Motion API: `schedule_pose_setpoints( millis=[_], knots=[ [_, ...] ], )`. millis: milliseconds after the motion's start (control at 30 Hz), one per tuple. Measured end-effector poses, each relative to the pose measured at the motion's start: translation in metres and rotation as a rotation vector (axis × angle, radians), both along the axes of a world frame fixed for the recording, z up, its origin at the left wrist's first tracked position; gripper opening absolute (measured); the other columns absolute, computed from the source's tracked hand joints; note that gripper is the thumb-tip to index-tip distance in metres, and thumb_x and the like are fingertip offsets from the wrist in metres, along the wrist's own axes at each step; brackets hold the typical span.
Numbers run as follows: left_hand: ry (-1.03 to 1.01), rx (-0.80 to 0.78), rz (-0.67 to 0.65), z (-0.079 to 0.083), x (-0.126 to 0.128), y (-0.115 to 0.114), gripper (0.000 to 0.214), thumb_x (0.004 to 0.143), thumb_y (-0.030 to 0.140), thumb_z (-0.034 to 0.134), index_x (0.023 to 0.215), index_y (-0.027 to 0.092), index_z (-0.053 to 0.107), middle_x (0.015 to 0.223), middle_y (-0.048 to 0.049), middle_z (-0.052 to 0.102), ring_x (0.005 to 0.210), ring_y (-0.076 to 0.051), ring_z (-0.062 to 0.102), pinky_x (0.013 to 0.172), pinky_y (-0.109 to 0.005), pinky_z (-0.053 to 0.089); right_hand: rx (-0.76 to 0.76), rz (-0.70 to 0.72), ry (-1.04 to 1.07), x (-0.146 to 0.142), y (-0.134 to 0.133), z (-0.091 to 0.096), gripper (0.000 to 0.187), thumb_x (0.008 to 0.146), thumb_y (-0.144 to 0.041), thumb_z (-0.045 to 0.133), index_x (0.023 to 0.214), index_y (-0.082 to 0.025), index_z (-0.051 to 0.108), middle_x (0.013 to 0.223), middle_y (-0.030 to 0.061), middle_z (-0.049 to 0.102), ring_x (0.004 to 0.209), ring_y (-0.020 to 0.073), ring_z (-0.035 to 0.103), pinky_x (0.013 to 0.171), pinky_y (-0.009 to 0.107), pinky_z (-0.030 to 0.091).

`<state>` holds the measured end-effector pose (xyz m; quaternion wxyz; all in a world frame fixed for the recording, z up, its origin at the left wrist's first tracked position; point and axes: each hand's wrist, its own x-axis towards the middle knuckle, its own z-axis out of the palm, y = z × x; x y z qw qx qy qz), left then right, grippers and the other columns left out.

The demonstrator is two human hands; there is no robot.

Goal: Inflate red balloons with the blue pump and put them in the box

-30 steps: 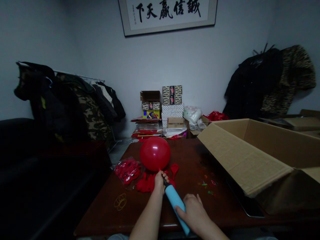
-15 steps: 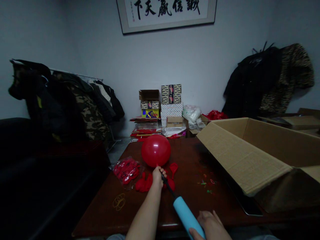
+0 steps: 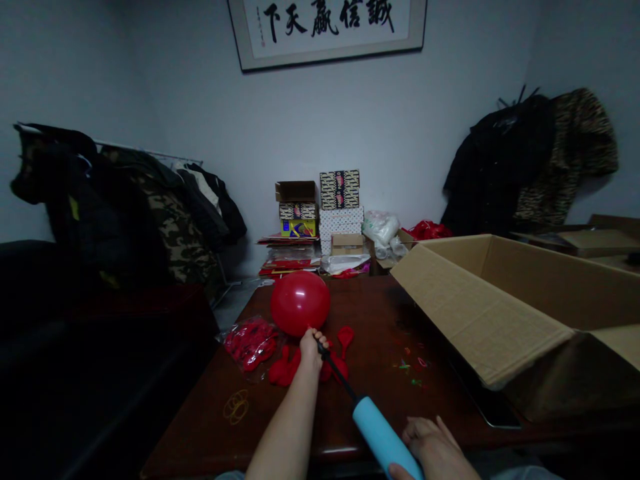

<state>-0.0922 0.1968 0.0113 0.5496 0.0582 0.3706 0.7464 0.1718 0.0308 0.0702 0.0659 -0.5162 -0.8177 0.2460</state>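
Observation:
An inflated red balloon (image 3: 300,303) sits over the far part of the brown table (image 3: 373,313). At its neck, my left hand (image 3: 311,348) is closed around the front end of a hand balloon pump (image 3: 383,433). The pump has a light-blue barrel and a thin black rod that runs up to my left hand. My right hand (image 3: 433,448) is closed on the near end of the blue barrel, its thumb across the top; the lower fingers are partly hidden. Flat red balloons (image 3: 285,367) lie below and beside my left hand.
A clear bag of red balloons (image 3: 250,343) lies at left, near yellow rubber bands (image 3: 236,407). Small coloured bits (image 3: 413,365) lie right of the pump. A big open cardboard box (image 3: 480,313) covers the right side, with a dark phone-like slab (image 3: 500,417) beside it.
The balloon has shifted slightly left. The blue barrel and my right hand have moved right, away from my left hand, so more black rod shows. The view has turned slightly.

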Motion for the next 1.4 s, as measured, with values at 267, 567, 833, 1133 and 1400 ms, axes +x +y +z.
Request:
schedule_pose_setpoints(
  millis=[267,567,833,1133,1400],
  knots=[
    [-0.032,0.049,-0.012,-0.003,0.002,-0.006,0.02,0.082,0.022,0.045,0.064,0.019,0.036,0.048,0.0067,0.033,0.034,-0.005,0.031,0.033,-0.017,0.025,0.104,-0.052,0.044,-0.032,0.022,0.007,0.039,0.076,-0.048,0.046,0.092,-0.016,0.061,0.098,0.0099,0.06,0.099,0.0256,0.052,0.103,0.047,0.015],
    [0.031,-0.002,-0.082,-0.019,0.011,-0.011,0.02,0.08,0.024,0.048,0.064,0.019,0.037,0.048,0.0064,0.036,0.036,-0.007,0.038,0.037,-0.019,0.033,0.202,-0.091,-0.008,-0.082,0.052,-0.016,0.044,0.076,-0.048,0.044,0.092,-0.011,0.064,0.094,0.0142,0.062,0.098,0.0284,0.054,0.101,0.046,0.021],
    [0.091,-0.01,-0.032,-0.015,0.007,-0.012,0.022,0.081,0.032,0.047,0.065,0.02,0.036,0.048,0.0065,0.037,0.034,-0.007,0.035,0.034,-0.019,0.028,0.331,-0.105,-0.018,-0.081,0.048,-0.027,0.043,0.073,-0.049,0.051,0.089,-0.012,0.067,0.101,0.013,0.061,0.109,0.0301,0.048,0.106,0.048,0.01],
    [0.153,0.026,0.067,0.003,0.006,-0.003,0.017,0.081,0.028,0.044,0.067,0.02,0.037,0.048,0.0067,0.037,0.034,-0.007,0.035,0.034,-0.019,0.027,0.504,-0.028,-0.054,-0.049,0.032,-0.025,0.039,0.074,-0.048,0.054,0.089,-0.014,0.067,0.129,0.0132,0.05,0.132,0.0327,0.021,0.108,0.052,-0.002],
    [0.148,0.019,0.096,0.009,-0.012,0.0,0.017,0.08,0.024,0.044,0.065,0.02,0.038,0.048,0.0066,0.037,0.035,-0.007,0.035,0.035,-0.019,0.027,0.634,0.089,-0.055,0.009,0.018,-0.052,0.032,0.072,-0.046,0.055,0.08,-0.017,0.067,0.137,0.0151,0.039,0.13,0.0377,0.024,0.101,0.063,0.014]
  ],
)
